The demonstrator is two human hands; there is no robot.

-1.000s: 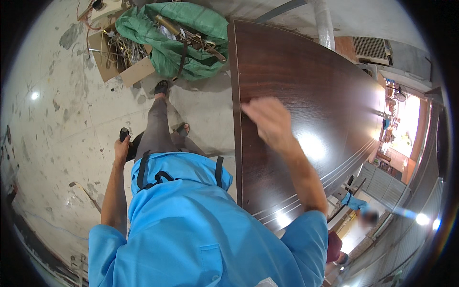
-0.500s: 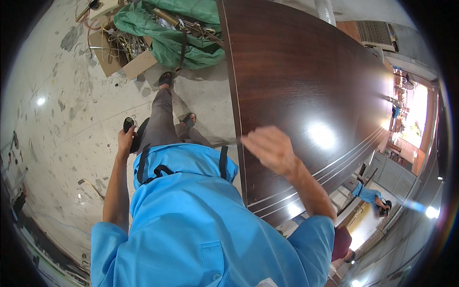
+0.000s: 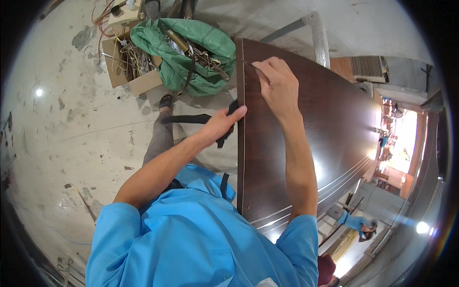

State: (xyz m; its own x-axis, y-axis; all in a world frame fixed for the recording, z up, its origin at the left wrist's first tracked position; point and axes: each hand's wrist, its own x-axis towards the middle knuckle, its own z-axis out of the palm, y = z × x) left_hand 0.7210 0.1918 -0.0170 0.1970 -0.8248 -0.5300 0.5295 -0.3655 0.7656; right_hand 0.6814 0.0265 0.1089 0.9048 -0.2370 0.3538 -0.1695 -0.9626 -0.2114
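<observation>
A large dark brown wood-grain panel (image 3: 267, 153) stands to my right, its long pale-lined edge facing me. My left hand (image 3: 217, 128) is closed round a black object (image 3: 225, 136) beside that edge, and the thumb rests on the panel's edge. A black strap-like strip (image 3: 189, 118) stretches left from this hand; the object's exact kind does not show. Close to the panel's far corner, my right hand (image 3: 277, 83) has thumb and forefinger pinched together over the surface. A thin dark line shows by the fingertips, too small to name.
A green sack (image 3: 167, 71) stuffed with scrap lies ahead, next to a cardboard box (image 3: 114, 64) of tangled strips. A plastic-wrapped post (image 3: 320, 40) rises behind the panel. Another person in blue (image 3: 351, 221) is at the far right, and someone in dark red (image 3: 326, 270) is nearer.
My left hand has come up from my side to the panel's edge with the black object. My right hand has moved forward to the far corner, its fingers now pinched.
</observation>
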